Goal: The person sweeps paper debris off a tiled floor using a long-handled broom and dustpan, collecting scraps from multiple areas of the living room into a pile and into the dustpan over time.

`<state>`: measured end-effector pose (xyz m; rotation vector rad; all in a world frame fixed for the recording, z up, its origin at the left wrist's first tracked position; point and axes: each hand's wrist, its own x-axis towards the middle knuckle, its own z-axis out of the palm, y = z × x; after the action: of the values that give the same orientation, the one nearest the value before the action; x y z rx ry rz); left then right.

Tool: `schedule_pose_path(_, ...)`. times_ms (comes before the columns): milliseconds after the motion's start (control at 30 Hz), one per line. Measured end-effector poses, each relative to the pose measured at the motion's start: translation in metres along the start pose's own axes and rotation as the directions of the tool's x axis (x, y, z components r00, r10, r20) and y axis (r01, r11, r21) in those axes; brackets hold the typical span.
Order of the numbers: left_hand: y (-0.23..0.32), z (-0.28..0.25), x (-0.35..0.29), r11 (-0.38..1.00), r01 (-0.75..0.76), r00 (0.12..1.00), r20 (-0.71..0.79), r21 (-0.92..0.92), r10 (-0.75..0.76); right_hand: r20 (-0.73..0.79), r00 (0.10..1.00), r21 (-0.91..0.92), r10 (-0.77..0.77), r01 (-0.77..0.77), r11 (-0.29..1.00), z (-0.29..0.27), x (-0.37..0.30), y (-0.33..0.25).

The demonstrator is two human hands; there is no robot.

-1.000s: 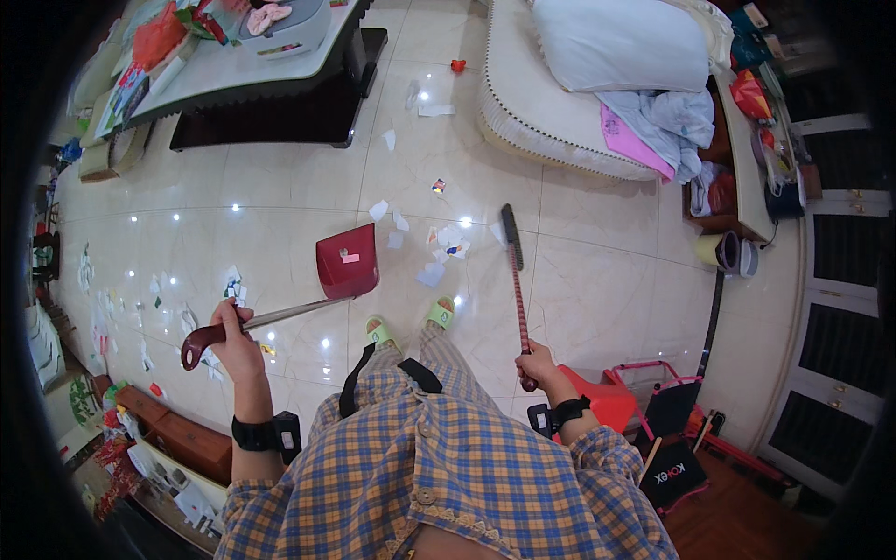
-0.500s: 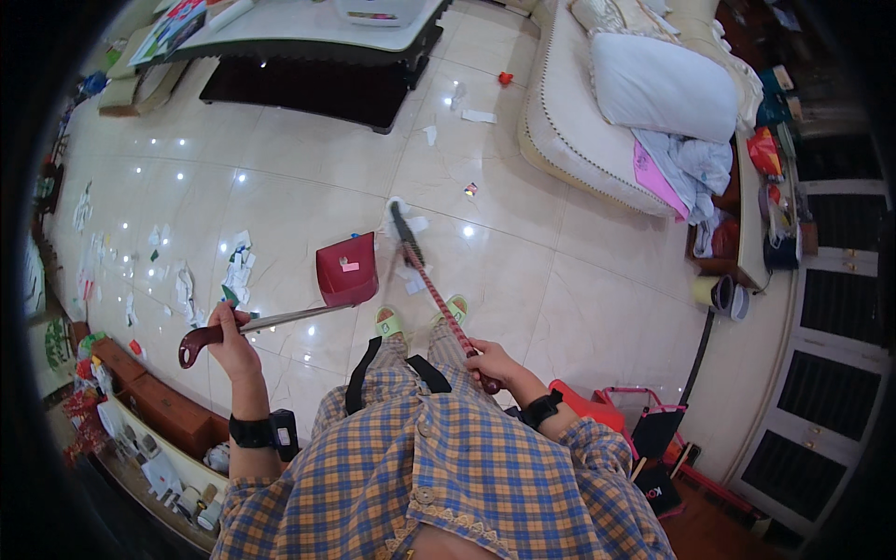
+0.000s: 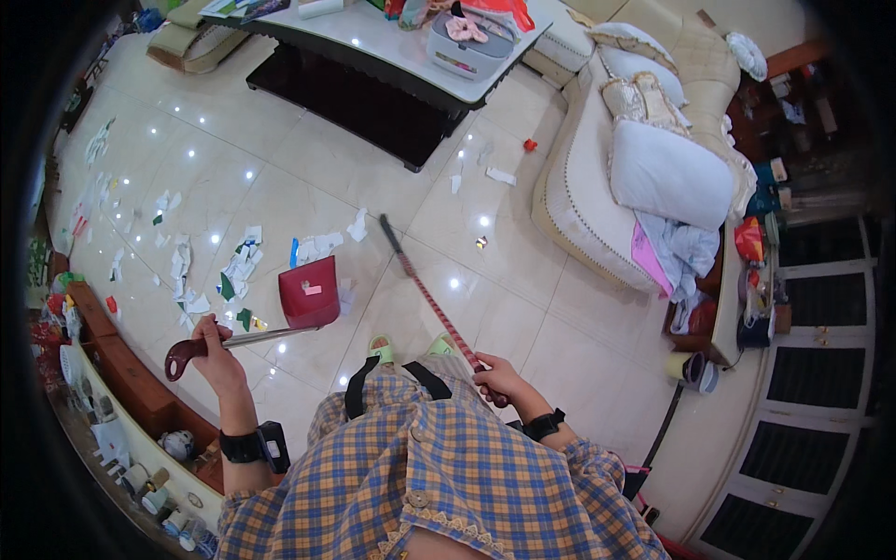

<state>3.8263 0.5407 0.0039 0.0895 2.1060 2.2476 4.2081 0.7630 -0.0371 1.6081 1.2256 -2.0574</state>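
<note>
My left hand (image 3: 218, 362) is closed round the metal shaft of a dustpan, just ahead of its dark red grip. The dark red pan (image 3: 309, 295) hangs out in front, with a small pink scrap (image 3: 312, 290) on it. My right hand (image 3: 498, 376) grips the lower end of a broom with a red striped handle (image 3: 437, 309). Its dark bristle head (image 3: 387, 230) points away from me, beyond and right of the dustpan. White paper scraps (image 3: 320, 245) lie just behind the pan, and another white scrap (image 3: 357, 225) lies left of the bristles.
More white and green scraps (image 3: 241, 266) are strewn over the tiles at left. A low table (image 3: 373, 61) stands ahead, a cream sofa (image 3: 574, 210) at right. A red piece (image 3: 530, 146) and a white strip (image 3: 501, 175) lie between them. A long low cabinet (image 3: 131, 387) runs along the left.
The view has shifted, showing more of the table and sofa. The dustpan has moved left, and the broom head has drawn away from it, uncovering paper scraps behind the pan.
</note>
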Motion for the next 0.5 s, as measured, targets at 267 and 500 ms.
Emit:
schedule_pose_path(267,0.001,0.029,-0.001,0.989,-0.067,0.994,-0.074,0.130,0.078,-0.322,0.944,-0.109,-0.072,0.038,0.993,-0.092,0.044,0.009)
schedule_pose_path(500,0.003,0.085,-0.005,0.992,-0.015,0.989,-0.143,0.122,0.033,-0.287,0.958,-0.461,0.008,-0.145,0.876,-0.144,0.063,0.016)
